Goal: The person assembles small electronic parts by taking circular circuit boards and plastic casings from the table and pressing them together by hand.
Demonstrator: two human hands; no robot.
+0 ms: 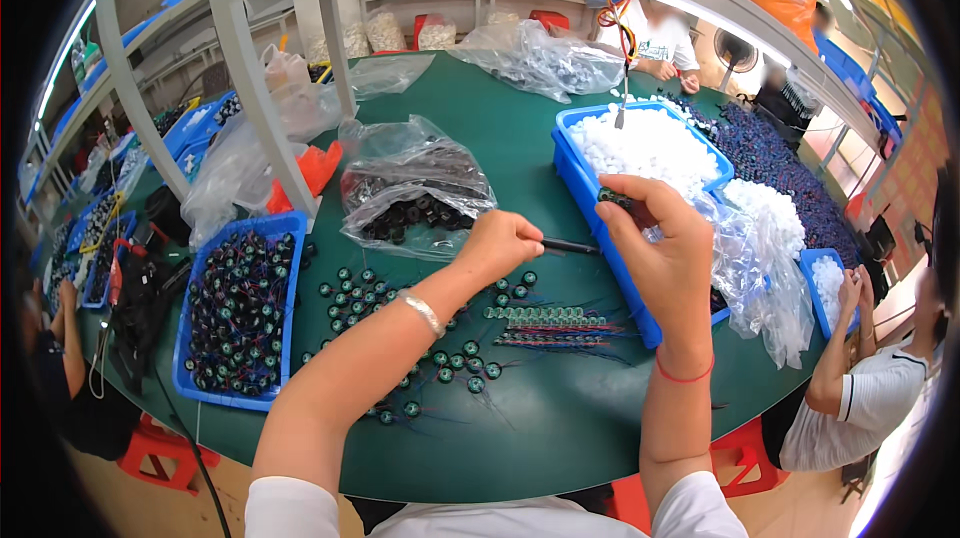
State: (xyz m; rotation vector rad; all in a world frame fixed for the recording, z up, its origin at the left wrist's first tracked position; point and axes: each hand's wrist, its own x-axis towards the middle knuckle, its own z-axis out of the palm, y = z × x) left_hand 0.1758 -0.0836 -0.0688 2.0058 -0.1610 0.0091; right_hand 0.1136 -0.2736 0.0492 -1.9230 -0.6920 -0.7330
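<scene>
My left hand (500,244) is closed over the table's middle, its fingertips pinching the end of a slim black pen-like tool (572,246). Raised beside the blue bin's near wall, my right hand (668,238) grips a small dark round part (616,201) between thumb and fingers; it shows some green and is partly covered. Below my hands lie neat rows of small green circuit pieces with thin wires (545,319). Several loose round black parts with green faces (458,362) are scattered around my left forearm. A clear bag of black ring-like pieces (420,213) lies beyond my left hand.
At left stands a blue tray (186,333) full of wired round parts. The blue bin (577,173) holds white pieces (650,143); plastic bags (765,288) lie beside it. Dark wired parts (775,173) are heaped farther right. Metal frame posts (262,78) rise at left. Other people sit around the table.
</scene>
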